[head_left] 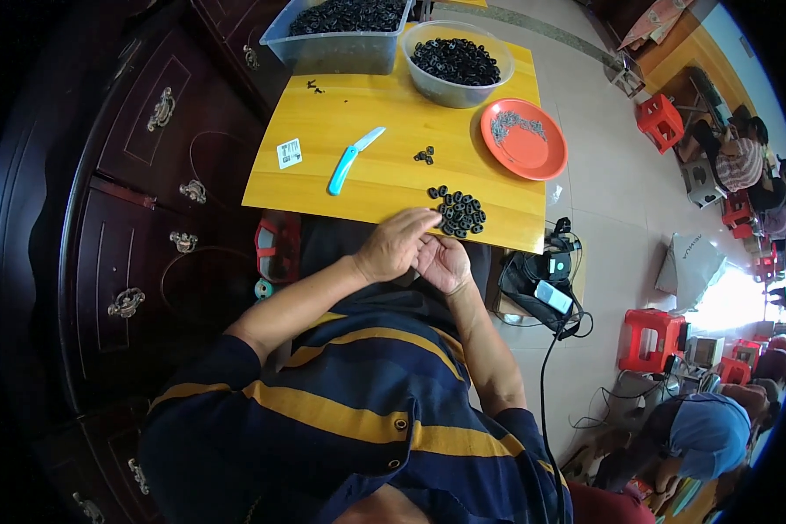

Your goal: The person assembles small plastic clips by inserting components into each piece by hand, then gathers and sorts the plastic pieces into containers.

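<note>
My left hand [396,245] reaches the table's front edge with its fingers stretched out flat. Its fingertips touch or nearly touch a pile of small black oval pieces with holes [461,214]. Just below that edge my right hand [445,265] is turned palm up and cupped, its fingers partly covered by the left. I see nothing lying in the visible palm. A few more black pieces [424,155] sit farther in on the yellow table [384,179]. To the left lies a folding knife [349,166] with a blue handle, its blade out.
At the back stand a clear bin [341,52] and a clear round bowl [456,87], both full of black pieces. A red plate [533,162] holds small grey bits. A white label [289,154] lies left. Dark cabinets [148,218] flank the table; people and red stools [659,120] are at right.
</note>
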The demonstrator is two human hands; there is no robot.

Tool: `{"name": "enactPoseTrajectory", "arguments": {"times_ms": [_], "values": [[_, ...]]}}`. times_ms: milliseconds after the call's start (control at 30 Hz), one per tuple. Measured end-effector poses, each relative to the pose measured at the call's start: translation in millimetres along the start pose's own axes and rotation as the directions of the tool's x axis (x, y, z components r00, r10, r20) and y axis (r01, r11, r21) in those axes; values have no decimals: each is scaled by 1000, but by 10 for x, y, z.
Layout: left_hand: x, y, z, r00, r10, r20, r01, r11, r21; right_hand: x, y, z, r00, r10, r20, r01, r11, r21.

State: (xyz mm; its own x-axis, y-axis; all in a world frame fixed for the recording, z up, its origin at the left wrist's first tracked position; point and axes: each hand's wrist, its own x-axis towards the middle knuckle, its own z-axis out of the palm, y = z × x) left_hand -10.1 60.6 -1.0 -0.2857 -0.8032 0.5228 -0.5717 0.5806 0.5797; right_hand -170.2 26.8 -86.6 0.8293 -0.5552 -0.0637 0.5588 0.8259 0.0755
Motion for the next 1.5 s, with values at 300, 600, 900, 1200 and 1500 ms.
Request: {"name": "enactPoseTrajectory", "arguments": {"times_ms": [300,600,900,1200,1500], "values": [[45,-40,-23,996,79,-34,-80,997,-8,-113,-14,86,988,-96,-124,96,995,-3],[482,-242,26,997,46,56,-50,996,77,-236,-148,109,965,-82,-250,79,997,-24],[450,-142,152,989,-27,143,10,993,119,-179,-158,42,716,-369,-593,131,905,-404],[727,-215,423,951,89,296,-167,955,247,-288,-173,151,855,-273,-442,225,961,-159],[610,-160,505,904,232,358,-289,951,113,-433,-302,120,904,-230,-360,184,970,-157]]}}
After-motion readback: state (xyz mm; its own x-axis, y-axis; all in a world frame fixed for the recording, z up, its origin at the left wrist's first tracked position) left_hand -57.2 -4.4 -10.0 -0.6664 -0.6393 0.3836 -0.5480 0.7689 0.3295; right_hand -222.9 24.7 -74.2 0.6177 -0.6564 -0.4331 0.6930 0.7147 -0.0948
